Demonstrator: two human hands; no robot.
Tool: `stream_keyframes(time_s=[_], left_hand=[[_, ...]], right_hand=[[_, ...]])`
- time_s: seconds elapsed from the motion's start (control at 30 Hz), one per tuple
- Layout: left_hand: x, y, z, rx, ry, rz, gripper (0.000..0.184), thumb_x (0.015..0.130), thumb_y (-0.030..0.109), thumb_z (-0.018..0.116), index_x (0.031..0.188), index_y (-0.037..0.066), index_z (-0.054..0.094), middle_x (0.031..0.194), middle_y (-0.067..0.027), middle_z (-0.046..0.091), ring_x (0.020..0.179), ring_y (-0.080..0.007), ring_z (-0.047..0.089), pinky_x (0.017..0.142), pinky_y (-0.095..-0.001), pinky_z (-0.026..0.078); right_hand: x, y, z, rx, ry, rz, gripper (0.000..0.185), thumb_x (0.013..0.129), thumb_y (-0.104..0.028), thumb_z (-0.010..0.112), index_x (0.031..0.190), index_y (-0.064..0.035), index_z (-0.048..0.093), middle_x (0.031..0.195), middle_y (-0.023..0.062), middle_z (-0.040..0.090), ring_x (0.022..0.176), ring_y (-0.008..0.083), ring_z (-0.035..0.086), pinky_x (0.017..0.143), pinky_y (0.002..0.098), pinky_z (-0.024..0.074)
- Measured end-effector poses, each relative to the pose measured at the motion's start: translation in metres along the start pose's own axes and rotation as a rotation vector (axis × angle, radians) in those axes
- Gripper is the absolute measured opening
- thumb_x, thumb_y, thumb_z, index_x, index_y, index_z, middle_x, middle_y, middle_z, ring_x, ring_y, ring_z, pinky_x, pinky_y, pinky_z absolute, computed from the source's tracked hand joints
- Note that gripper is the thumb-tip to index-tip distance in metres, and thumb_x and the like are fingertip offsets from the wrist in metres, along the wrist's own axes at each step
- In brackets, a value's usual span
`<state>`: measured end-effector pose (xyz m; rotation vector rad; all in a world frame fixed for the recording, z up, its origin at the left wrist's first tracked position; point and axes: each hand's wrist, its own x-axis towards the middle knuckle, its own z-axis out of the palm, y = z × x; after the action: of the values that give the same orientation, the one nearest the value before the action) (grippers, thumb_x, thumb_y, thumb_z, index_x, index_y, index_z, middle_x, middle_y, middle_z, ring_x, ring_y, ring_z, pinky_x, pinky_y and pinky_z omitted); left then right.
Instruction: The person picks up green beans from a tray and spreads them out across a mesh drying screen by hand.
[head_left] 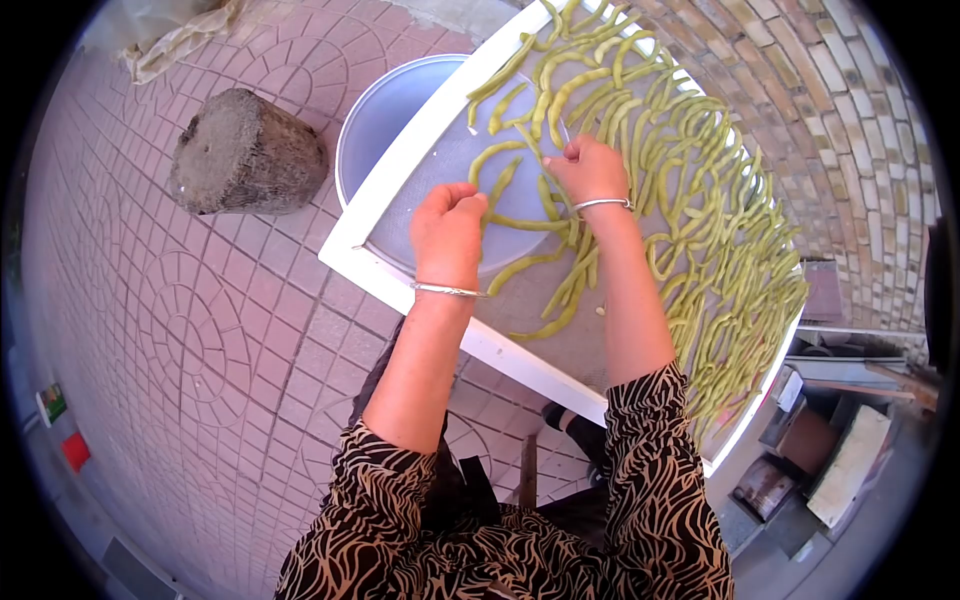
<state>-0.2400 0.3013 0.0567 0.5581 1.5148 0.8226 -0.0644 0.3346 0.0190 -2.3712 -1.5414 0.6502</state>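
Many long green bean pods (650, 150) lie spread over a white-framed mesh screen (345, 230), densest along its right side. My left hand (448, 232) is closed in a pinch above the near left part of the mesh, with a bean pod (503, 180) beside its fingertips. To the right, my right hand (588, 172) is also pinched closed, over the loosely spread pods; a thin pale strand seems to rise by its fingers. What either pinch holds is too small to make out. Each wrist wears a silver bangle.
A round pale basin (370, 125) stands under the screen's left edge, partly visible through the mesh. A rough log stump (245, 155) sits on the pink paving at the left. Boxes and boards (845, 465) lie at the lower right, and a brick surface (840, 130) is beyond the screen.
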Motion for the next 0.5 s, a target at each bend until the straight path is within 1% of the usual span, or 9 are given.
stream_keyframes(time_s=[0.03, 0.07, 0.17, 0.27, 0.37, 0.43, 0.5], left_hand=[[0.000, -0.002, 0.000, -0.008, -0.003, 0.005, 0.019, 0.075, 0.010, 0.060, 0.090, -0.001, 0.061, 0.071, -0.0014, 0.054, 0.063, -0.0090, 0.046, 0.055, -0.0250, 0.037], [0.001, -0.003, 0.000, -0.003, -0.004, 0.010, 0.019, 0.075, 0.010, 0.060, 0.090, -0.001, 0.061, 0.071, -0.0013, 0.054, 0.063, -0.0090, 0.046, 0.055, -0.0249, 0.037], [0.002, -0.005, 0.001, -0.001, -0.005, 0.021, 0.018, 0.076, 0.010, 0.059, 0.090, -0.001, 0.061, 0.071, -0.0014, 0.054, 0.063, -0.0088, 0.045, 0.056, -0.0247, 0.036], [0.001, -0.004, 0.001, -0.003, 0.005, 0.023, 0.018, 0.076, 0.009, 0.059, 0.090, -0.001, 0.061, 0.071, -0.0013, 0.054, 0.063, -0.0088, 0.045, 0.056, -0.0246, 0.037], [0.002, -0.006, 0.002, 0.010, 0.011, 0.047, 0.017, 0.076, 0.009, 0.059, 0.089, -0.001, 0.062, 0.071, -0.0012, 0.054, 0.063, -0.0089, 0.045, 0.056, -0.0248, 0.037], [0.003, -0.008, 0.003, 0.024, 0.002, 0.049, 0.017, 0.076, 0.009, 0.059, 0.089, -0.001, 0.062, 0.072, -0.0014, 0.055, 0.064, -0.0093, 0.046, 0.057, -0.0252, 0.038], [0.004, -0.011, 0.003, 0.114, -0.034, 0.142, 0.017, 0.075, 0.010, 0.060, 0.089, -0.001, 0.063, 0.072, -0.0016, 0.057, 0.064, -0.0101, 0.048, 0.058, -0.0254, 0.039]], right_hand=[[-0.007, 0.003, 0.004, -0.008, -0.030, -0.025, 0.022, 0.071, -0.022, 0.069, 0.074, -0.0028, 0.059, 0.073, 0.0156, 0.062, 0.068, 0.0308, 0.060, 0.064, 0.0376, 0.0473], [-0.011, 0.005, 0.006, -0.015, -0.058, -0.049, 0.021, 0.071, -0.021, 0.068, 0.075, -0.0029, 0.059, 0.074, 0.0157, 0.062, 0.068, 0.0310, 0.060, 0.064, 0.0375, 0.0474], [-0.015, 0.018, 0.012, 0.259, -0.035, -0.084, 0.017, 0.072, -0.017, 0.067, 0.076, -0.0022, 0.059, 0.072, 0.0123, 0.063, 0.064, 0.0235, 0.060, 0.061, 0.0339, 0.0469], [-0.006, 0.025, 0.004, 0.674, 0.027, 0.036, 0.016, 0.073, -0.014, 0.067, 0.076, -0.0008, 0.059, 0.069, 0.0066, 0.061, 0.060, 0.0138, 0.056, 0.056, 0.0287, 0.0449], [0.003, 0.026, -0.006, 0.972, 0.030, 0.201, 0.017, 0.074, -0.013, 0.068, 0.079, 0.0005, 0.060, 0.069, 0.0030, 0.059, 0.060, 0.0078, 0.052, 0.053, 0.0243, 0.0424], [0.011, 0.030, -0.001, 0.903, 0.055, 0.235, 0.018, 0.076, -0.013, 0.067, 0.084, 0.0018, 0.061, 0.072, 0.0046, 0.060, 0.059, 0.0086, 0.053, 0.052, 0.0236, 0.0425], [0.013, 0.026, 0.007, 0.779, 0.086, 0.234, 0.018, 0.076, -0.012, 0.066, 0.086, 0.0020, 0.061, 0.073, 0.0053, 0.061, 0.060, 0.0091, 0.053, 0.053, 0.0238, 0.0430]])
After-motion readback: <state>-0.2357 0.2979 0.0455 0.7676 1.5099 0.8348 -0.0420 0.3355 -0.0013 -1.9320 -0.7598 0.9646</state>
